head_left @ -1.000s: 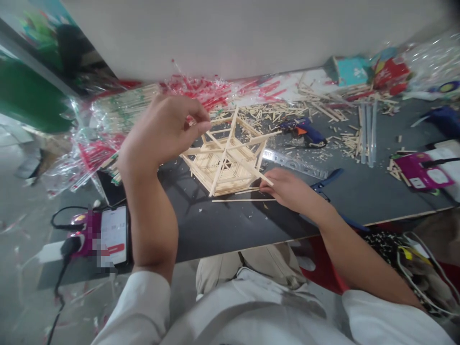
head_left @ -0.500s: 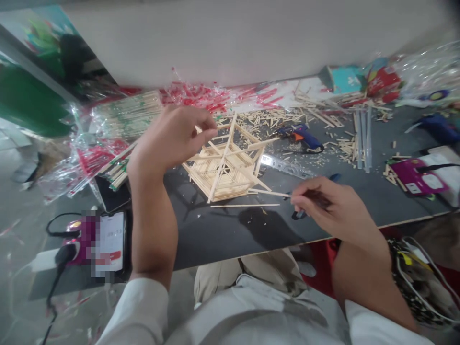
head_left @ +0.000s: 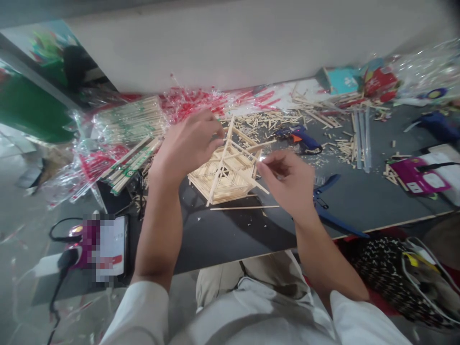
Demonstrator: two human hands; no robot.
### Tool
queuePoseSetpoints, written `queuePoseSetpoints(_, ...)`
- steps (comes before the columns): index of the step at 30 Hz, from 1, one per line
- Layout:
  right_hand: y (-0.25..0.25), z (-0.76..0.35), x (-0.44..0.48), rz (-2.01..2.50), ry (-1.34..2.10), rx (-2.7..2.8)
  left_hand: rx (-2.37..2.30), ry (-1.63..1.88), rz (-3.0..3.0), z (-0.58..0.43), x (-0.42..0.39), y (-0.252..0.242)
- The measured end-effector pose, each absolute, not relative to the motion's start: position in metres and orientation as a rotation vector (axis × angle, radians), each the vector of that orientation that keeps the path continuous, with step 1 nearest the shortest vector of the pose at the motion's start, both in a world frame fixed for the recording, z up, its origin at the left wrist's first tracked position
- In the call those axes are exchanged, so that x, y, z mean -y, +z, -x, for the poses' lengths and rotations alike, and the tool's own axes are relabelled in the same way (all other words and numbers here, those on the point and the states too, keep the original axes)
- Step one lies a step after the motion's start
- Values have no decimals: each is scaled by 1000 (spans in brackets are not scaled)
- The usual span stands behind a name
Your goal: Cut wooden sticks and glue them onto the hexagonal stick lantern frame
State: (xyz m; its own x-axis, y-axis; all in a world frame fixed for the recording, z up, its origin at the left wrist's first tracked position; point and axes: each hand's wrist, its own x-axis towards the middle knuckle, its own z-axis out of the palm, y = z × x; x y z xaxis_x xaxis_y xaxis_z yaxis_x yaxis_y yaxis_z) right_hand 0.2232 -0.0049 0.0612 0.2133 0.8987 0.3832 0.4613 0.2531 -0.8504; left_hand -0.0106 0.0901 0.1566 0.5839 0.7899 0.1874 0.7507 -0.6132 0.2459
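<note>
A hexagonal, web-patterned frame of thin wooden sticks (head_left: 230,179) sits on the dark table, with longer sticks crossing over its top. My right hand (head_left: 289,182), beside the frame's right edge, pinches one end of a wooden stick (head_left: 244,150) held above the frame. The stick's other end meets the closed thumb and fingers of my left hand (head_left: 194,143), at the frame's upper left. My left fingertips are partly hidden. One loose stick (head_left: 244,208) lies on the table in front of the frame.
Blue pliers (head_left: 325,191) lie right of my right hand. Behind are a blue glue gun (head_left: 304,139), clear glue sticks (head_left: 362,139) and scattered stick offcuts (head_left: 266,118). Wrapped stick bundles (head_left: 131,165) and a phone (head_left: 113,247) lie left; a purple box (head_left: 420,176) stands right.
My right hand has moved left and up from the table's front, carrying the stick over the frame. My left hand has shifted slightly right, to the stick's other end. The pliers are now uncovered.
</note>
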Motion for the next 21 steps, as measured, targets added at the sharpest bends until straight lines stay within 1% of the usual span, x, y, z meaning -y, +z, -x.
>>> queuePoseSetpoints(7,61,-218,7,1420,468,1391,-1318,359,-2625,7,-92,154)
queuePoseSetpoints(16,64,-220,2,1476,618,1458,-1340,339,-2657,6,-98,149)
queuePoseSetpoints(21,67,-220,0,1483,589,1498,-1325,298,-2626,5,-99,152)
